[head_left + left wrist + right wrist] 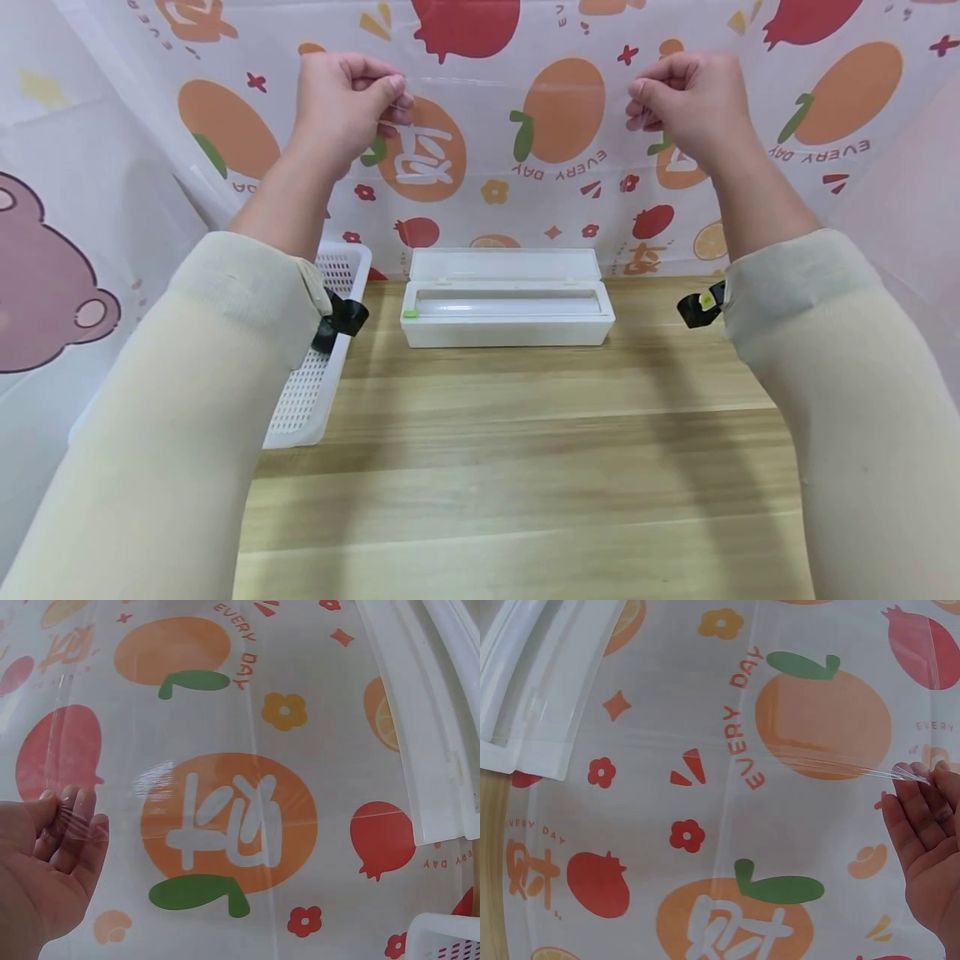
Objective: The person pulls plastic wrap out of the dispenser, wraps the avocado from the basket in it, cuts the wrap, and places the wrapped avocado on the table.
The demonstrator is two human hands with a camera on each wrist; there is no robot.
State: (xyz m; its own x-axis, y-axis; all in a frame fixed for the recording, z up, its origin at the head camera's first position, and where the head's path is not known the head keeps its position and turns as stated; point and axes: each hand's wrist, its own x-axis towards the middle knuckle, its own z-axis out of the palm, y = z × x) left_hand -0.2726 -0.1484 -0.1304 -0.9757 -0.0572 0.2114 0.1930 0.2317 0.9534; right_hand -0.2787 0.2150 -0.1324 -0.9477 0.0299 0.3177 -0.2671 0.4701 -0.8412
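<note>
Head view, hands: I see my left hand point(347, 104) and right hand point(693, 100) raised well above the table point(525, 467), fingers curled, each pinching a top corner of a sheet of clear film point(517, 167).
Head view, film: it hangs stretched between the two hands in front of the fruit-print backdrop point(562, 108); my guess is the wide, level hold keeps it flat and stops it clinging to itself. Whether its lower edge still runs into the box, I cannot tell.
Head view, table: the white dispenser box point(507, 310) sits below with its lid tipped open toward the backdrop, and a white perforated basket point(315, 375) stands just left of it.
Left wrist view, grip: fingertips point(75, 806) are pressed together on the film point(150, 780), which wrinkles and glints at the pinch, a sign of tension there.
Left wrist view, surroundings: the open box lid point(420, 727) shows at the right, a basket corner point(442, 937) low down.
Right wrist view, grip: fingertips point(922, 787) are closed on the film's edge point(840, 766), a taut bright crease running away from them.
Right wrist view, surroundings: the box point(540, 690) lies at the upper left, a strip of table point(491, 862) under it.
</note>
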